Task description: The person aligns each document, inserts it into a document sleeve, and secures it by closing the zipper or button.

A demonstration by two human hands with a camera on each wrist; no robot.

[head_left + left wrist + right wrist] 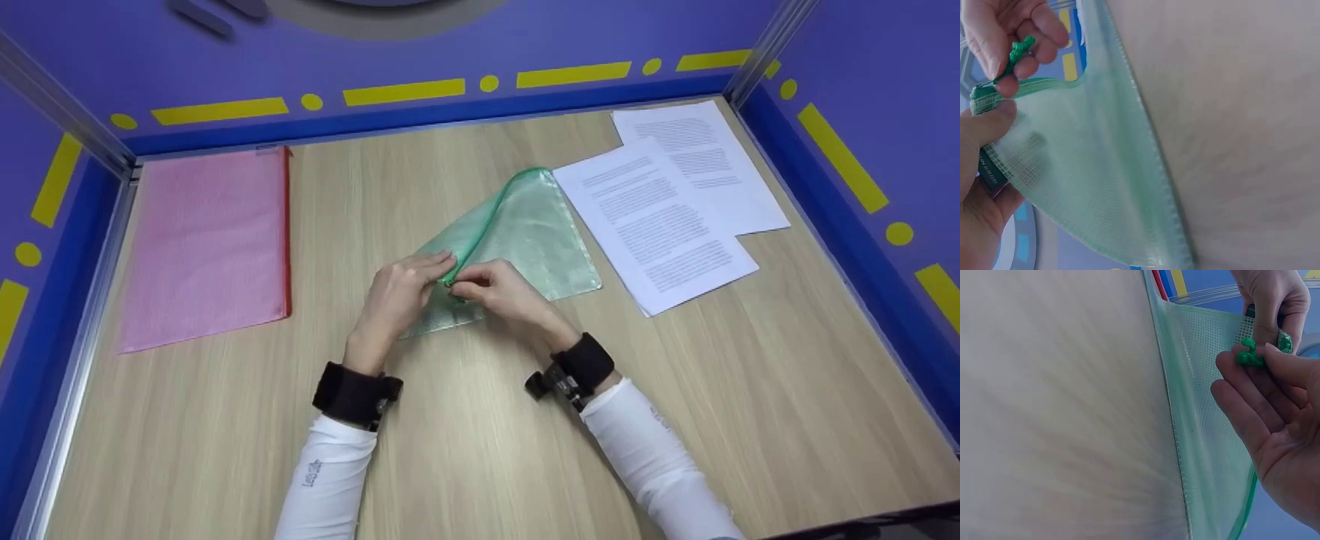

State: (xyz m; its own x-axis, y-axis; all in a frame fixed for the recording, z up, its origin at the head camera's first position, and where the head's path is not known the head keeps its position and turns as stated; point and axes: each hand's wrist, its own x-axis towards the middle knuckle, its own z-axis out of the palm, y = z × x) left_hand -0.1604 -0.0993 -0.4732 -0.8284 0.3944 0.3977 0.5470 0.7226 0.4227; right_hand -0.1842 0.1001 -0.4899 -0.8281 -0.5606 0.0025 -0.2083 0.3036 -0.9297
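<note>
A translucent green mesh zipper pouch [544,240] is lifted at its near edge, in the middle of the table. My left hand [397,296] grips its corner at the end of the green zipper, thumb on top in the left wrist view. A dark label [992,170] shows behind the mesh by those fingers. Close beside it, my right hand [510,292] pinches the green zipper pull [1249,355] between thumb and fingers. From there the zipper band [491,217] curves away to the pouch's far corner.
On the left lies a pink zipper pouch [210,247] with a red zipper along its right side. Two printed sheets [660,225] overlap at the right, the nearer one beside the green pouch's far corner. Blue-purple walls [420,60] border the table.
</note>
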